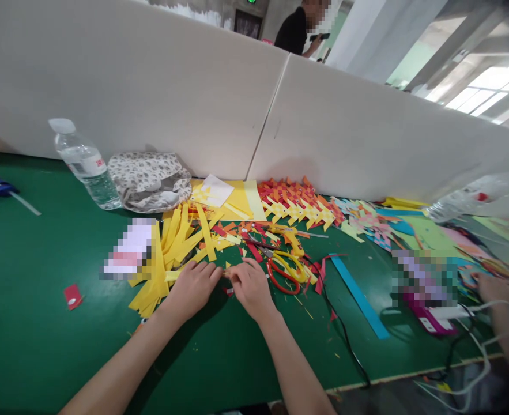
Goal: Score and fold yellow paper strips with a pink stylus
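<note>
My left hand [197, 286] is closed, with its fingers curled over a pale yellow paper strip [172, 276] that sticks out on its left side. Close beside it, my right hand [251, 286] pinches the narrow end of what looks like the same strip, just above the green table [81, 357]. Most of the strip is hidden by my fingers. Behind and left of my left hand lies a heap of yellow paper strips [150, 297]. Right of my right hand rest scissors [289, 271] with red and yellow handles and a yellow glue gun [292, 236].
Woven paper fish [300, 210] lie along the white partition [159, 86]. A water bottle [85, 167] and a patterned pouch [148, 181] stand at the back left. A blue strip [360, 297] and a black cable [345, 334] lie right. Another person's hand [498, 288] is at far right.
</note>
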### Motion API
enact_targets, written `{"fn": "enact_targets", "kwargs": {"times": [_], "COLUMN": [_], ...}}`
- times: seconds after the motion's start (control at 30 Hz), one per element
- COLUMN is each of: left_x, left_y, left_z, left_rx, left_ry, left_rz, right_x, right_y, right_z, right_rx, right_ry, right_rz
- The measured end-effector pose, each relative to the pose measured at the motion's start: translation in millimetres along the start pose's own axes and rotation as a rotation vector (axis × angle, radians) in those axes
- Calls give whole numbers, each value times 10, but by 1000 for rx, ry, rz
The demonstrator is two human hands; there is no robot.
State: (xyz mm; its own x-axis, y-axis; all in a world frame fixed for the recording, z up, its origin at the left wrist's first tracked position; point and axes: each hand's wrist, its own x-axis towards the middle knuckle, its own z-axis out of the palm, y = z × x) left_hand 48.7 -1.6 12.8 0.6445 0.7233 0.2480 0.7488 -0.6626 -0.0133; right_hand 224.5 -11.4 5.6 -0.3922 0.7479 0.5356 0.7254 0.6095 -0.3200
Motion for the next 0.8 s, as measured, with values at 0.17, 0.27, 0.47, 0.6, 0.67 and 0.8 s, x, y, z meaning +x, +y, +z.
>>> {"fn": "enact_targets", "kwargs": {"times": [0.17,0.27,0.47,0.6,0.67,0.8], "left_x": [-13,-22,-11,-30,-46,-53], "left_y": [-48,-53,-22,-42,-50,-38], "left_z": [-33,-50,-16,-24,-42,-45], "left_rx": [-35,-29,-13,-31,-55,-70], "left_ry": [-35,-33,57,51,58,96], "left_rz": [-38,-39,-30,-40,-69,-98], "right_x": [-1,-39,-41,38,61,40], "right_y": [47,66,-29,-82,-69,-21], "right_z": [-63,-38,42,-17,-55,-51], "right_rx": [70,167,461,663,715,778], "right_ry": [20,102,42,104,196,295], "right_rz": [111,248,538,646,650,685]}}
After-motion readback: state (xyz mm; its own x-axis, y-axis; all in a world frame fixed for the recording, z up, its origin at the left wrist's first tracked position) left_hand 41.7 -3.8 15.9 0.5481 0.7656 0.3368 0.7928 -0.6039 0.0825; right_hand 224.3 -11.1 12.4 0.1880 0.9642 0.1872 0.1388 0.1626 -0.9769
